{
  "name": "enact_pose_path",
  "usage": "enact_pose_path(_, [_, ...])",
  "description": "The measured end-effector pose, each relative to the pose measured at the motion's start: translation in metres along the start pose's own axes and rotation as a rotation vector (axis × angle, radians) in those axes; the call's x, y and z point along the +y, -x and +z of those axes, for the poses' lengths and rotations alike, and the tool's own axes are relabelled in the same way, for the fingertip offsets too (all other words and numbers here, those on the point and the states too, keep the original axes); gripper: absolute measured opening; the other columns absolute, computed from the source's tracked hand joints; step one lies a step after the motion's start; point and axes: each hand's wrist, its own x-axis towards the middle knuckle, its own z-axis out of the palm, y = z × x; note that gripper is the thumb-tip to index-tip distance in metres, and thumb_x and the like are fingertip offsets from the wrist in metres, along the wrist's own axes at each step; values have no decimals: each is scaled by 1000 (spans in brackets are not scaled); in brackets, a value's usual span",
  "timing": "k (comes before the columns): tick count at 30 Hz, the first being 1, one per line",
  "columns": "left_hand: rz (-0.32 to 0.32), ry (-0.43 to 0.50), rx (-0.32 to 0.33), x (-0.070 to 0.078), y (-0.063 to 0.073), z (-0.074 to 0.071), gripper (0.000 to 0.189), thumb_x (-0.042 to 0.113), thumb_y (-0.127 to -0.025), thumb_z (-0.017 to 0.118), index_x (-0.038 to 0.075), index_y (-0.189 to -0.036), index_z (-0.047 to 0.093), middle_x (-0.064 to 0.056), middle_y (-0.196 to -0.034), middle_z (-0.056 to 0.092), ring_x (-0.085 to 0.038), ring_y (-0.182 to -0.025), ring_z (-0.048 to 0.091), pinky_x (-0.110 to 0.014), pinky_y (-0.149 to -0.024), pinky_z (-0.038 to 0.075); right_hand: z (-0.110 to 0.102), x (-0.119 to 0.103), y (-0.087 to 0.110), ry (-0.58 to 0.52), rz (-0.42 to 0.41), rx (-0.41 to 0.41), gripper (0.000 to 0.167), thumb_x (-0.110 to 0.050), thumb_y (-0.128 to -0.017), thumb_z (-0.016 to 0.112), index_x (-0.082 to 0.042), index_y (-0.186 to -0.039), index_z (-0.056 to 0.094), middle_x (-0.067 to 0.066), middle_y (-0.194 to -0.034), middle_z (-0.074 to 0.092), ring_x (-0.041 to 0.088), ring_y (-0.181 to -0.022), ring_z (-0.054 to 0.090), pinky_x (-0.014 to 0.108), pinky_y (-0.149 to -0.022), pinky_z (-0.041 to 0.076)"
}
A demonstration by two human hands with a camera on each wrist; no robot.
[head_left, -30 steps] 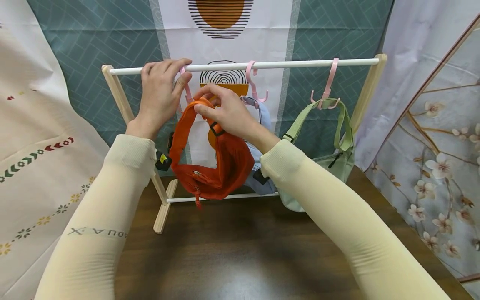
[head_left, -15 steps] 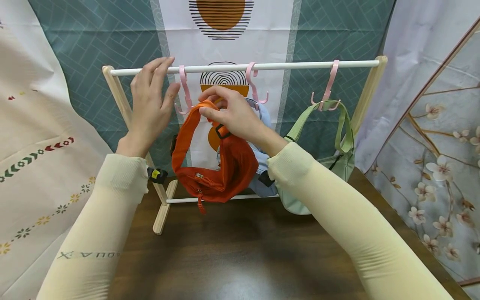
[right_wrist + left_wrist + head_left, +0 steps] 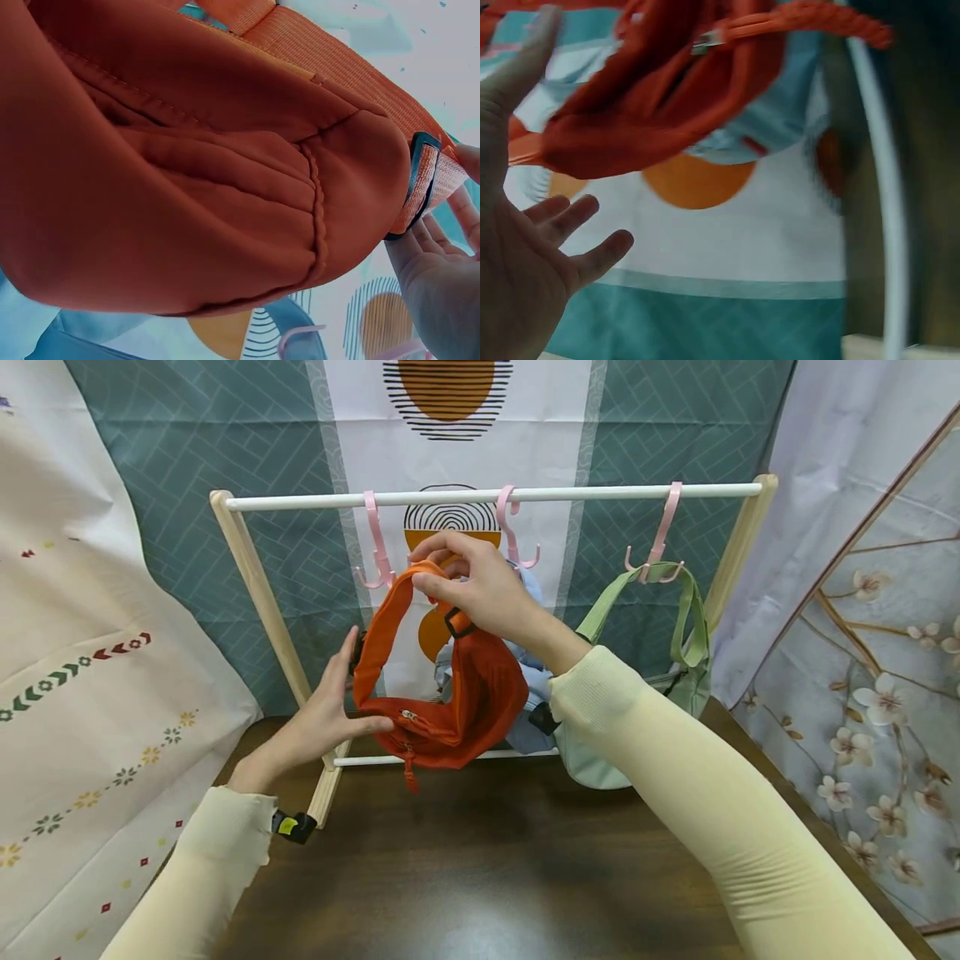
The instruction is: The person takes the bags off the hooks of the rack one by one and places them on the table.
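Observation:
My right hand (image 3: 480,581) pinches the top of the strap (image 3: 386,627) of an orange-red crossbody bag (image 3: 480,710). The bag hangs below that hand, with its zip pulls dangling; its body fills much of the right wrist view. Just behind the strap's top is a pink hook (image 3: 377,539) on the white rail (image 3: 300,503); whether strap and hook touch, I cannot tell. Beside the bag's lower left is my left hand (image 3: 318,714), thumb and fingers spread apart. In the left wrist view its small fingers show below the bag, apart from it.
Further right, a pale blue bag (image 3: 528,681), partly hidden, hangs by the middle pink hook (image 3: 507,527). A green bag (image 3: 600,760) hangs from the right hook (image 3: 660,531). The rack's wooden left leg (image 3: 258,585) stands on the dark table (image 3: 465,860).
My left hand has left the rail and come down to the bag's lower left side. The right hand, still pinching the strap, has moved slightly right with the bag, away from the hook.

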Motion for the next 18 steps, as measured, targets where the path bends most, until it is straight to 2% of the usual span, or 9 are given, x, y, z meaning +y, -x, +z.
enact_pose_path(2, [-33, 45, -11, -8, 5, 9, 129, 20, -89, 85, 40, -163, -19, -22, -167, 13, -46, -146, 33, -68, -107, 41, 0, 0, 0, -5, 6, -4, 31, -19, -103, 68, -3, -129, 63, 9, -116, 68, 19, -92, 70, 35, -77, 57])
enact_pose_path(3, [-30, 70, 1, -11, 6, 13, 131, 14, -88, 86, 39, -163, -18, -23, -165, 19, -46, -142, 39, -67, -104, 45, 1, 1, 1, -9, 8, -4, 30, -19, -103, 68, -3, -129, 64, 9, -116, 68, 19, -92, 70, 35, -77, 57])
enact_pose_path(5, [4, 102, 44, -15, 5, 19, 128, 4, -87, 84, 34, -166, -13, -25, -157, 36, -44, -135, 49, -57, -97, 54, -1, 3, 2, -11, 17, -2, 29, -19, -103, 68, -4, -128, 64, 9, -116, 68, 20, -93, 70, 35, -77, 57])
enact_pose_path(7, [38, 112, 93, -16, 5, 20, 121, -3, -88, 81, 30, -168, -5, -24, -146, 50, -41, -126, 58, -44, -93, 58, -2, 4, 3, -11, 28, 5, 28, -19, -103, 67, -5, -127, 64, 9, -114, 68, 22, -93, 70, 35, -76, 56])
enact_pose_path(9, [61, 104, 136, -15, 5, 20, 113, -6, -89, 78, 26, -168, 4, -24, -132, 59, -39, -117, 64, -29, -89, 58, -5, 7, 5, -17, 34, 18, 27, -18, -103, 67, -4, -126, 64, 9, -113, 68, 26, -92, 69, 34, -74, 55])
enact_pose_path(11, [67, 91, 156, -13, 5, 17, 108, -7, -89, 77, 27, -168, 10, -22, -128, 62, -37, -116, 65, -18, -89, 53, -8, 9, 7, -18, 39, 33, 26, -17, -103, 67, -4, -126, 65, 9, -112, 68, 27, -92, 69, 33, -72, 55])
enact_pose_path(14, [71, 60, 179, -12, 7, 10, 102, -6, -91, 76, 28, -167, 18, -20, -128, 65, -33, -119, 65, -14, -93, 47, -14, 12, 10, -28, 48, 45, 26, -16, -103, 67, -4, -126, 65, 10, -110, 67, 29, -87, 68, 31, -67, 55])
enact_pose_path(18, [94, 24, 232, -11, 9, 2, 91, -5, -93, 74, 27, -165, 29, -19, -123, 69, -14, -116, 67, -14, -88, 50, -19, 18, 13, -27, 60, 51, 27, -16, -104, 66, -3, -128, 64, 12, -109, 68, 28, -82, 68, 30, -65, 55])
